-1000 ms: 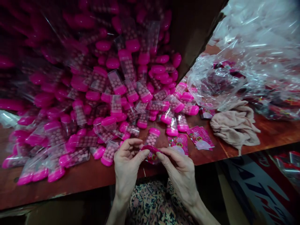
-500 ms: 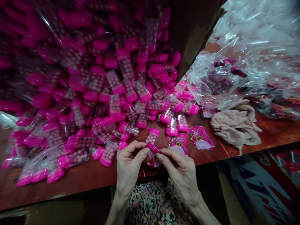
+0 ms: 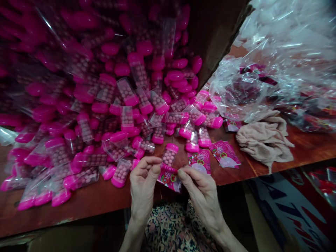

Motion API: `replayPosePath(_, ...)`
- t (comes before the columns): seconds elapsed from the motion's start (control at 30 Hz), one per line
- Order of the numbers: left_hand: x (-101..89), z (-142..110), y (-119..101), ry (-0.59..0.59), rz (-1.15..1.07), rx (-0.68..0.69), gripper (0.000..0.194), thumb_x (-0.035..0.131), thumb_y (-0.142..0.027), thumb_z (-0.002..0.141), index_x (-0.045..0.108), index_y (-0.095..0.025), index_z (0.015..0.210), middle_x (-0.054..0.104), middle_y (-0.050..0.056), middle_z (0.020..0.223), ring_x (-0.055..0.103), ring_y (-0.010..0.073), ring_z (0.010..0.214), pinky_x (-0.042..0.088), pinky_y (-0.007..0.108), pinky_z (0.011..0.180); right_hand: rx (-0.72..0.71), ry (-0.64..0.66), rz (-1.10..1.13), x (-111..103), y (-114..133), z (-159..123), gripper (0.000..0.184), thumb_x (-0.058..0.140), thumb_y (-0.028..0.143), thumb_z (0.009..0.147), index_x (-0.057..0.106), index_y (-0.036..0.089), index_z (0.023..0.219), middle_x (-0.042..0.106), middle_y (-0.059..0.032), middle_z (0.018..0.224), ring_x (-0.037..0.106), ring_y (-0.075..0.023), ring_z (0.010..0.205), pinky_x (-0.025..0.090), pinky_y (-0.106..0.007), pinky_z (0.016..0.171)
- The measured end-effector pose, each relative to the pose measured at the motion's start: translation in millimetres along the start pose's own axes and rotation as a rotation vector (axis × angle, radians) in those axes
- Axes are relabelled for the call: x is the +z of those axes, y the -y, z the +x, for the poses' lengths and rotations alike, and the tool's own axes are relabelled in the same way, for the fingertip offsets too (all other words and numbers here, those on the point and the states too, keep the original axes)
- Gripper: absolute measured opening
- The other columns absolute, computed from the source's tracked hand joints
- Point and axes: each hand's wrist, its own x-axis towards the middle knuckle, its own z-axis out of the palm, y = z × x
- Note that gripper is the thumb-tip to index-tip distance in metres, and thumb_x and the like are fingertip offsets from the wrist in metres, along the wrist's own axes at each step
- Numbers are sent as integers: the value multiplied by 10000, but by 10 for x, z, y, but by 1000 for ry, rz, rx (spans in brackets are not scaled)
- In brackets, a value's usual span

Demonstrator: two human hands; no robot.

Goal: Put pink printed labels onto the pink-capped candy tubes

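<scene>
Between my hands is a small pink printed plastic label (image 3: 170, 180), with a darker pink upper edge. My right hand (image 3: 201, 189) pinches its right corner between thumb and fingers. Just off the label's left side, my left hand (image 3: 144, 183) has its thumb and forefinger apart, with nothing seen between them. Right behind the label lies a clear tube of pink beads (image 3: 169, 155) with a bright pink cap, its lower end partly hidden. Flat printed labels (image 3: 200, 159) lie on the table beyond my right hand.
A large heap of pink-capped bead tubes (image 3: 126, 119) covers the table's left and back. To the right are a crumpled beige cloth (image 3: 265, 138) and a pile of clear plastic bags (image 3: 278, 66). A dark cardboard panel (image 3: 212, 42) stands between heap and bags. The wooden table edge (image 3: 105, 199) is close.
My left fingers have come off the label and spread apart. The label has unfolded downward and shows more of its print, its corner still in my right hand.
</scene>
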Motion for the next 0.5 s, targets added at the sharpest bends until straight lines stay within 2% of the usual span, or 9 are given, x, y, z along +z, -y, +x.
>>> replayPosePath(0.07, -10, -40, -25, 86, -62, -80, 414, 725, -425, 673, 656, -186, 1005, 665, 35, 800, 595, 143, 690, 463, 230, 635, 0, -9, -1, 13, 10, 14, 223, 539, 266, 871, 625, 180, 684, 519, 37, 548, 468, -90, 487, 350, -197, 436)
replayPosePath(0.1, -6, -68, -35, 140, -83, -116, 465, 740, -424, 655, 646, -188, 1044, 677, 47, 837, 611, 157, 722, 476, 243, 661, -11, -11, -6, 20, 15, 22, 222, 540, 267, 870, 629, 179, 687, 533, 33, 553, 477, -93, 486, 357, -199, 435)
replayPosePath(0.17, 22, -130, -44, 177, -89, -162, 385, 747, -361, 668, 666, -183, 1000, 690, 47, 843, 623, 157, 757, 481, 244, 707, -54, -14, -30, 34, 28, 38, 211, 543, 261, 867, 641, 179, 700, 558, 24, 566, 502, -100, 494, 387, -206, 451)
replayPosePath(0.23, 66, -181, -40, 92, -100, -185, 213, 724, -281, 707, 693, -177, 890, 692, 23, 770, 619, 129, 714, 480, 223, 696, -113, -18, -59, 44, 46, 49, 197, 543, 258, 866, 657, 183, 724, 577, 16, 578, 527, -110, 507, 424, -216, 478)
replayPosePath(0.3, 102, -203, -38, -38, -163, -208, 124, 719, -246, 709, 702, -170, 805, 691, 7, 705, 616, 117, 660, 488, 221, 666, -160, -9, -77, 48, 65, 58, 216, 507, 260, 885, 676, 194, 768, 601, 6, 603, 567, -126, 548, 458, -228, 511)
replayPosePath(0.4, 99, -175, -68, -167, -288, -230, 136, 755, -221, 658, 703, -168, 771, 711, 7, 709, 639, 126, 647, 514, 241, 658, -206, -32, -109, 64, 61, 86, 270, 412, 253, 930, 677, 203, 907, 654, -20, 718, 620, -144, 652, 499, -246, 573)
replayPosePath(0.5, 34, -115, -128, -242, -362, -209, 159, 770, -188, 639, 701, -181, 782, 727, -4, 747, 655, 112, 652, 528, 212, 644, -250, -118, -278, 138, -12, 156, 236, 446, 262, 921, 631, 174, 1037, 642, -57, 837, 623, -162, 722, 519, -288, 644)
